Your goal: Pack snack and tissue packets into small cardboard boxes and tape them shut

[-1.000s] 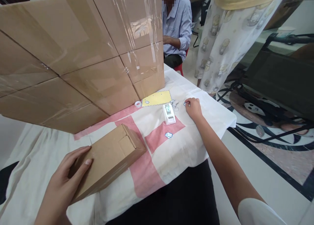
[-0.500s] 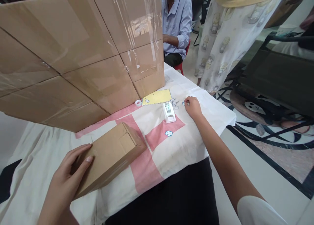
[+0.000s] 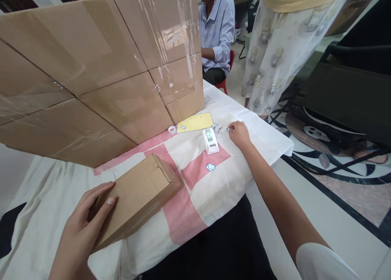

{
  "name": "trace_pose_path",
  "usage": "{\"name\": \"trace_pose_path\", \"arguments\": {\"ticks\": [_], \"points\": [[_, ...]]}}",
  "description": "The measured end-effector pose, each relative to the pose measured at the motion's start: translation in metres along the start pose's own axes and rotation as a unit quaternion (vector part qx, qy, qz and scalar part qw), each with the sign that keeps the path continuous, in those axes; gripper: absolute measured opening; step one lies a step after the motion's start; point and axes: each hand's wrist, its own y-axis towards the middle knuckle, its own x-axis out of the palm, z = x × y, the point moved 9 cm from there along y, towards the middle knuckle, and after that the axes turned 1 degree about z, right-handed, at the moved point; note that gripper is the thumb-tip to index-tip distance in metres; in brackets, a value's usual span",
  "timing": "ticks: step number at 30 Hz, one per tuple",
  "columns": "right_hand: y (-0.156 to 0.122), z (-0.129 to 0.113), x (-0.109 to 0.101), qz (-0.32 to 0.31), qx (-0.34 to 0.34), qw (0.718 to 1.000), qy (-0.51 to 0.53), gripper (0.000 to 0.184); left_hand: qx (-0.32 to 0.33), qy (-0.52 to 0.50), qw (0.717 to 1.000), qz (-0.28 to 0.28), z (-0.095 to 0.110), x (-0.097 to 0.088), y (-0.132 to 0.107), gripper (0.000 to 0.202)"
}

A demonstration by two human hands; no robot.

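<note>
A left hand [image 3: 76, 225], thumb and fingers parted, grasps a cardboard box [image 3: 139, 194] at near left on the tablecloth [image 3: 214, 200]. Farther right, the right hand [image 3: 239, 134] pinches a small blue-edged slip [image 3: 227, 129].

Single view, head-worn, looking forward and down across the counter [image 3: 265, 137]. Brown box [image 3: 137, 194] close, lower left; seated person [image 3: 218, 35] farther off, top.

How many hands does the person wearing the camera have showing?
2: the left hand on the nearest cardboard box, and the right hand at a small blue-edged piece. Neither is hidden.
</note>
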Motion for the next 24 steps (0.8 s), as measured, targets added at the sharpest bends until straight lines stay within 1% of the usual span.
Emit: {"name": "trace_pose_path", "arguments": {"ticks": [6,11,16,24], "points": [[0.0001,0.0004,0.0008,-0.001,-0.003,1.000,-0.014,0.019,-0.012,-0.007,1.000,0.005,0.0023,-0.0005,-0.0012,0.049],[-0.0017,-0.0011,-0.0005,-0.004,-0.012,1.000,-0.013,0.017,-0.001,-0.007,1.000,0.008,0.0027,-0.0011,-0.0015,0.049],[-0.0046,0.0025,0.0010,-0.009,0.000,0.999,-0.031,0.014,-0.002,-0.002,1.000,0.008,0.0005,-0.0013,-0.0018,0.048],[-0.0088,0.0058,-0.0007,-0.015,-0.003,0.999,-0.037,0.018,-0.005,-0.014,1.000,0.009,-0.0002,-0.0006,-0.0014,0.048]]}}
